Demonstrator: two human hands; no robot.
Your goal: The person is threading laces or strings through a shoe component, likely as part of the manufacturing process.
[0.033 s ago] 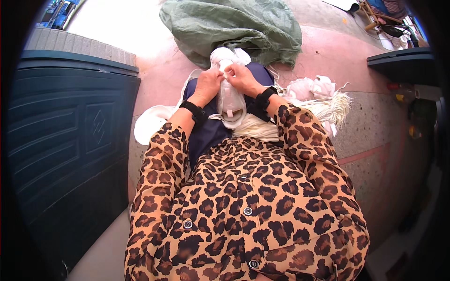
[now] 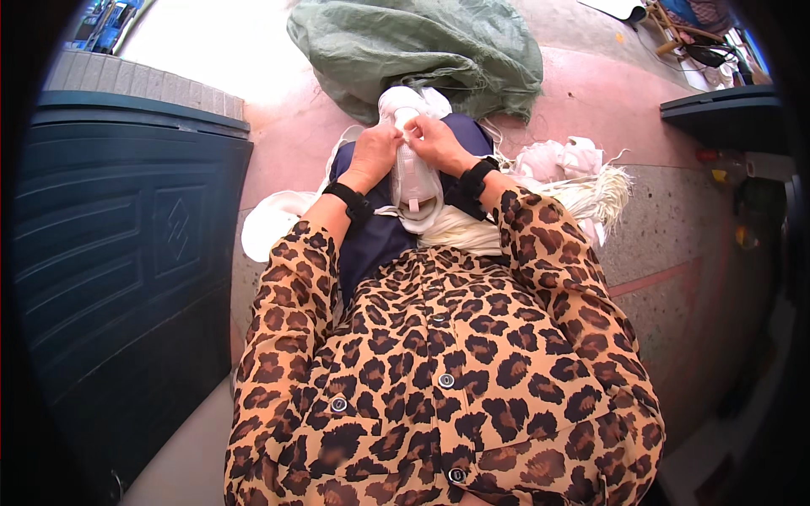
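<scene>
A white shoe upper [image 2: 415, 181] lies lengthwise between my thighs, its heel with a small pull tab toward me. My left hand [image 2: 376, 153] is closed in a pinch at the left edge of its lacing area. Opposite, my right hand [image 2: 437, 143] pinches close to the same spot; whatever is between its fingertips is too small to make out. More white shoe uppers [image 2: 434, 101] lie just beyond my hands. Under the heel, a bundle of cream-white shoelaces [image 2: 460, 230] rests across my lap.
A green woven sack [image 2: 422, 46] spreads on the floor ahead. Loose laces [image 2: 603, 198] and pale pink-white pieces [image 2: 561, 158] lie by my right thigh, a white piece [image 2: 272, 221] by my left. A dark blue panelled door [image 2: 126, 211] stands at left, a dark ledge [image 2: 717, 110] at right.
</scene>
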